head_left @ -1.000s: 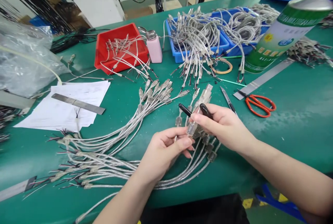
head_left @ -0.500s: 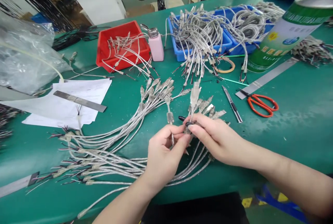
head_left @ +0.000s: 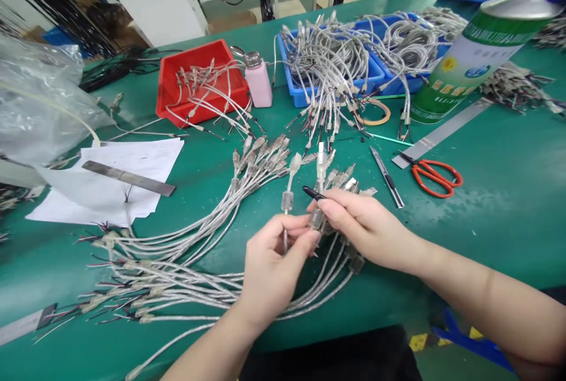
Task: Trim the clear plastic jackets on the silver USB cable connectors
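Observation:
My left hand is closed, with thumb and fingertips pinching a clear-sleeved USB cable at the lump below its plug. That plug points away from me. A second USB cable runs up out of the same hand, between its fingers. Closed just to the right, my right hand grips a slim black tool whose dark end sticks out over the first cable; its kind is not clear. Under and beyond the hands lies a bunch of USB cables, plugs at the far end and bare wires at the left.
A red bin and a blue bin hold more cables, with a pink pump bottle between. Red-handled scissors, a utility knife, a steel ruler on papers and a tall spray can stand or lie around.
The view has shifted slightly. The black tool lies more along the fingers, with its dark end clearer, and the pinched cable's lump is now more exposed. Both hands stay close together.

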Available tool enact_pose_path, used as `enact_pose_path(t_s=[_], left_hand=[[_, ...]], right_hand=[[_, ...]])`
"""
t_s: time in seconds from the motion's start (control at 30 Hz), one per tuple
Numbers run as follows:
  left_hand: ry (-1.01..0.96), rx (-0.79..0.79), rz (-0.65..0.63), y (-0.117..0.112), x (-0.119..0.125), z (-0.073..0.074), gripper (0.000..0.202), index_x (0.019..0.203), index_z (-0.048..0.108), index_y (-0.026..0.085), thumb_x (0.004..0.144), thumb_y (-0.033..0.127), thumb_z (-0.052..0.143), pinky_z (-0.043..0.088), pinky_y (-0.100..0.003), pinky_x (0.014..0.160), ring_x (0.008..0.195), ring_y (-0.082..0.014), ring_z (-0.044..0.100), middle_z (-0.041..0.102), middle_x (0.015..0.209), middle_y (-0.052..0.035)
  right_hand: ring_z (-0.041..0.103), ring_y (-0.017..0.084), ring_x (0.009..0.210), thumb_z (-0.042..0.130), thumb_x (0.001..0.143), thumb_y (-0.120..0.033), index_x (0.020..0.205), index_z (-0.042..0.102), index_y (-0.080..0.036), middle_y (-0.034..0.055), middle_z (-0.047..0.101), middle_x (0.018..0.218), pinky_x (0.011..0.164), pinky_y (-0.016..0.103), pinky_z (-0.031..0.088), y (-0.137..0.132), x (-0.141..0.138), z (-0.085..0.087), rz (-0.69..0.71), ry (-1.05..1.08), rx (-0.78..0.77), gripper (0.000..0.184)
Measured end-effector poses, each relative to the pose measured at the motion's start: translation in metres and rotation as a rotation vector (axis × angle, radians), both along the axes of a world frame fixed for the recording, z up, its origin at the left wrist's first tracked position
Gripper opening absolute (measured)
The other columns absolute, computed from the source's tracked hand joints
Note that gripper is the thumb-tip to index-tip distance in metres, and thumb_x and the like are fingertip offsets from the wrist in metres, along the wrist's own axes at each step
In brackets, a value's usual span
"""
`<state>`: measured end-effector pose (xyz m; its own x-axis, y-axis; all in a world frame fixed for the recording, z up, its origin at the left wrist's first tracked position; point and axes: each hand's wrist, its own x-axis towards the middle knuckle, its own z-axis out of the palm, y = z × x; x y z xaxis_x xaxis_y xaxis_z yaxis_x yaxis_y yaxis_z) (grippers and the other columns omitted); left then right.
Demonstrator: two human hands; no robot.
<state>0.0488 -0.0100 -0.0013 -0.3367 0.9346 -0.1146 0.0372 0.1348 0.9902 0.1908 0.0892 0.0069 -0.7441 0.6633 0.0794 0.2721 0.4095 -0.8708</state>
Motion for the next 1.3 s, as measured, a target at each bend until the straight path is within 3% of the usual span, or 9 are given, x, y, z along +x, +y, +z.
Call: enact_pose_path(t_s=[0.1, 0.23, 0.33, 0.47, 0.7, 0.87, 1.13, 1.23, 1.3], left_hand=[[-0.27, -0.078, -0.026, 0.005, -0.003, 0.002, 0.015, 0.089, 0.066, 0.017, 0.076, 0.025, 0.068, 0.05, -0.02, 0.055, 0.054, -0.0088, 0.058, 0.063, 0.063, 0.0006], [-0.341, -0.072, -0.001, 0.007, -0.002, 0.002, 0.016, 0.089, 0.064, 0.017, 0.076, 0.024, 0.069, 0.05, -0.02, 0.054, 0.054, -0.0089, 0.057, 0.06, 0.061, 0.0023], [-0.258, -0.06, -0.013, 0.005, -0.001, 0.003, 0.011, 0.084, 0.064, 0.017, 0.077, 0.024, 0.068, 0.047, -0.018, 0.053, 0.053, -0.0076, 0.054, 0.056, 0.058, 0.0038], [-0.222, -0.108, -0.145, 0.005, -0.004, 0.007, 0.01, 0.086, 0.066, 0.015, 0.08, 0.022, 0.064, 0.046, -0.018, 0.053, 0.055, -0.0081, 0.054, 0.061, 0.063, 0.0009], [-0.588, -0.157, -0.316, 0.009, -0.01, 0.006, 0.017, 0.093, 0.066, 0.01, 0.085, 0.023, 0.058, 0.048, -0.021, 0.055, 0.053, -0.0089, 0.056, 0.061, 0.063, -0.0017], [-0.635, -0.171, -0.164, 0.009, -0.006, 0.008, 0.021, 0.094, 0.065, 0.013, 0.076, 0.02, 0.069, 0.049, -0.02, 0.052, 0.06, -0.0125, 0.062, 0.069, 0.071, -0.0057], [-0.599, -0.161, -0.081, 0.01, -0.003, 0.008, 0.024, 0.087, 0.062, 0.014, 0.068, 0.017, 0.075, 0.05, -0.019, 0.049, 0.058, -0.0122, 0.063, 0.068, 0.067, -0.0028], [-0.522, -0.12, -0.052, 0.009, -0.002, 0.008, 0.02, 0.084, 0.061, 0.014, 0.069, 0.016, 0.074, 0.048, -0.018, 0.048, 0.051, -0.0095, 0.059, 0.063, 0.058, 0.0016], [-0.46, -0.106, -0.035, 0.008, -0.002, 0.008, 0.018, 0.082, 0.06, 0.014, 0.069, 0.016, 0.073, 0.048, -0.018, 0.049, 0.05, -0.0088, 0.058, 0.061, 0.055, 0.0031]], right_hand=[[0.047, 0.009, 0.058, 0.032, 0.098, -0.04, 0.107, 0.054, -0.019, -0.0031, 0.048, 0.064, 0.055, 0.02, 0.037, 0.003, 0.003, 0.004, 0.019, 0.068, -0.235, 0.032], [0.057, 0.01, 0.072, 0.036, 0.098, -0.036, 0.127, 0.037, -0.022, -0.002, 0.06, 0.078, 0.066, 0.021, 0.043, -0.007, 0.004, 0.004, 0.184, 0.085, -0.344, 0.032], [0.059, 0.012, 0.076, 0.037, 0.097, -0.032, 0.119, 0.038, -0.019, 0.0011, 0.063, 0.087, 0.067, 0.023, 0.044, -0.012, 0.001, 0.002, 0.219, 0.059, -0.292, 0.025], [0.048, 0.011, 0.059, 0.036, 0.096, -0.034, 0.082, 0.051, -0.017, -0.0006, 0.049, 0.065, 0.057, 0.024, 0.037, -0.004, 0.0, 0.0, 0.007, 0.02, -0.056, 0.027], [0.026, 0.005, 0.044, 0.053, 0.089, -0.04, 0.087, 0.057, -0.015, -0.0061, 0.04, 0.056, 0.041, 0.02, 0.023, 0.009, -0.002, -0.002, -0.026, 0.273, -0.523, 0.026], [0.021, 0.004, 0.043, 0.058, 0.086, -0.039, 0.075, 0.048, -0.016, -0.0088, 0.029, 0.052, 0.04, 0.02, 0.019, 0.008, -0.005, -0.007, -0.099, 0.346, -0.54, 0.027], [0.037, 0.006, 0.053, 0.055, 0.088, -0.041, 0.076, 0.052, -0.015, -0.0045, 0.042, 0.061, 0.049, 0.02, 0.031, 0.008, -0.005, -0.004, -0.12, 0.237, -0.375, 0.029], [0.043, 0.008, 0.056, 0.045, 0.094, -0.041, 0.083, 0.052, -0.015, -0.0037, 0.045, 0.06, 0.055, 0.021, 0.037, 0.005, -0.001, 0.006, -0.007, 0.11, -0.334, 0.029], [0.049, 0.01, 0.061, 0.035, 0.097, -0.04, 0.102, 0.051, -0.015, -0.0013, 0.052, 0.067, 0.059, 0.022, 0.042, 0.002, 0.002, 0.011, 0.142, 0.035, -0.356, 0.03]])
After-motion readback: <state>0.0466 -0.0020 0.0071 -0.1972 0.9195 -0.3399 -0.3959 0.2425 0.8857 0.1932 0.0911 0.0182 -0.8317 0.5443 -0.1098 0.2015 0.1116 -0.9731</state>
